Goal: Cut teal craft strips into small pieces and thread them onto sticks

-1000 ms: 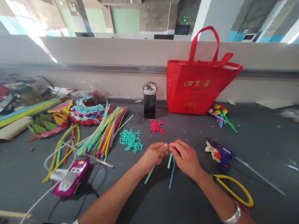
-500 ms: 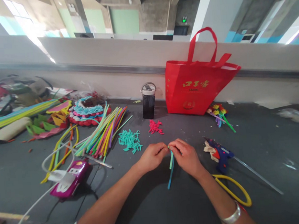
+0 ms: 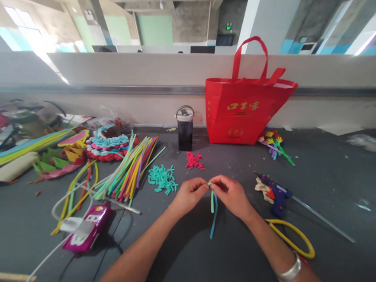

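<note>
My left hand (image 3: 190, 196) and my right hand (image 3: 231, 195) meet at the fingertips over the dark table, both pinching the top of a light green strip (image 3: 212, 202). A longer blue strip (image 3: 214, 219) hangs down beside the green one from the same pinch. Just where the strips join is hidden by my fingers. Beyond my left hand lies a pile of short teal pieces (image 3: 162, 178), with a smaller pile of pink-red pieces (image 3: 194, 161) to its right.
Coloured sticks (image 3: 131, 167) and a purple power strip (image 3: 89, 227) lie left. A bottle (image 3: 185, 130) and red bag (image 3: 249, 110) stand behind. On the right are a glue gun (image 3: 278, 194), a yellow loop (image 3: 295, 226) and small flowers (image 3: 274, 142).
The green strip has swung a little left and hangs straighter, with its top now showing between my fingertips. My hands stay together. The whole view has shifted slightly.
</note>
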A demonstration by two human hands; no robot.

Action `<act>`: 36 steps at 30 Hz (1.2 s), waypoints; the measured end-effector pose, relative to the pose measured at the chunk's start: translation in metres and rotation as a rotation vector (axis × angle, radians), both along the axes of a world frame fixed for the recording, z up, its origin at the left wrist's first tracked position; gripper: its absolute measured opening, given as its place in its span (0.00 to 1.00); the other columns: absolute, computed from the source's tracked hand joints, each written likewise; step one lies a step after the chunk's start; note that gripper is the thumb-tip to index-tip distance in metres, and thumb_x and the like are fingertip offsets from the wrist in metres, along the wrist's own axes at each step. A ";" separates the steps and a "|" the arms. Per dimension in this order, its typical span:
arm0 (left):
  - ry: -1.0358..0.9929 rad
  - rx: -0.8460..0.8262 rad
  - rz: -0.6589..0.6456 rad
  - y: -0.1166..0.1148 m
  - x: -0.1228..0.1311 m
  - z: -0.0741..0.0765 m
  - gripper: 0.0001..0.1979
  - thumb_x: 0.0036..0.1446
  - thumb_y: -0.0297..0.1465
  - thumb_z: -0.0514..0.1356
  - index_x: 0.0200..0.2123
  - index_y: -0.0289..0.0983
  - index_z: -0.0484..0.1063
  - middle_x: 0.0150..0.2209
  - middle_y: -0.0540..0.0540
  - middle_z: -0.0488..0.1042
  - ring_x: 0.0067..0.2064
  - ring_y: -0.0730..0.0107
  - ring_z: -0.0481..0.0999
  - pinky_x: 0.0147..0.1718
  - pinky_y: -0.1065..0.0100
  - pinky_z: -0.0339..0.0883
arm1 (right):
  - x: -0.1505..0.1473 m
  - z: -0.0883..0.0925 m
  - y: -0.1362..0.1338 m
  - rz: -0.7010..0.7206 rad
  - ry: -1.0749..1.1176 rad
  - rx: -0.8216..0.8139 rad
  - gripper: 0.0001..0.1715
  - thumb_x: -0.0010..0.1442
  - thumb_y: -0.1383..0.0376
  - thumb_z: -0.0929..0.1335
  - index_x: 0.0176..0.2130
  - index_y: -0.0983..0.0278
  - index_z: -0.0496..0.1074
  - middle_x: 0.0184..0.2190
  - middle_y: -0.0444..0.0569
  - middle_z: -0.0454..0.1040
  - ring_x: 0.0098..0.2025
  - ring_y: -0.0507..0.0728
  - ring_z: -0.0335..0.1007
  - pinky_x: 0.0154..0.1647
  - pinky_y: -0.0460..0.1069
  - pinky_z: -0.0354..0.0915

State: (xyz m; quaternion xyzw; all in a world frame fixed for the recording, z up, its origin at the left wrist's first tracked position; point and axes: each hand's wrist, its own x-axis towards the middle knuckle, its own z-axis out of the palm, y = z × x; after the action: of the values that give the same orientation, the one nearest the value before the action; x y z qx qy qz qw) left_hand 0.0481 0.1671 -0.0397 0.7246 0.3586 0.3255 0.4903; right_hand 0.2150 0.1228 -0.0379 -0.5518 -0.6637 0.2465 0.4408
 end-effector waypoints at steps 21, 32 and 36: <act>-0.274 -0.715 -0.099 -0.001 -0.006 0.007 0.08 0.44 0.33 0.64 0.25 0.33 0.73 0.15 0.58 0.53 0.15 0.85 0.44 0.16 0.72 0.34 | 0.000 0.000 -0.001 -0.023 0.061 -0.022 0.07 0.56 0.65 0.66 0.35 0.62 0.74 0.28 0.45 0.77 0.28 0.52 0.72 0.31 0.46 0.68; -0.510 -0.713 0.079 -0.003 0.002 0.004 0.06 0.42 0.30 0.63 0.23 0.35 0.69 0.12 0.61 0.49 0.15 0.85 0.42 0.15 0.74 0.36 | -0.008 -0.006 -0.003 -0.029 -0.182 0.139 0.08 0.58 0.68 0.64 0.33 0.61 0.74 0.27 0.44 0.75 0.28 0.52 0.70 0.31 0.46 0.64; -0.414 -0.547 0.186 -0.002 0.004 0.000 0.07 0.45 0.33 0.61 0.25 0.35 0.69 0.13 0.60 0.50 0.16 0.83 0.45 0.17 0.74 0.40 | -0.015 -0.009 -0.006 -0.037 -0.308 0.152 0.09 0.57 0.70 0.63 0.33 0.61 0.73 0.25 0.44 0.72 0.27 0.51 0.68 0.30 0.45 0.62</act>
State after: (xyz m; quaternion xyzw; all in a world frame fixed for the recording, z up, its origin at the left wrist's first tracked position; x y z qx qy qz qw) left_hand 0.0520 0.1650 -0.0399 0.4496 0.3901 0.4006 0.6966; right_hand 0.2005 0.1172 -0.0466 -0.5603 -0.7299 0.0997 0.3787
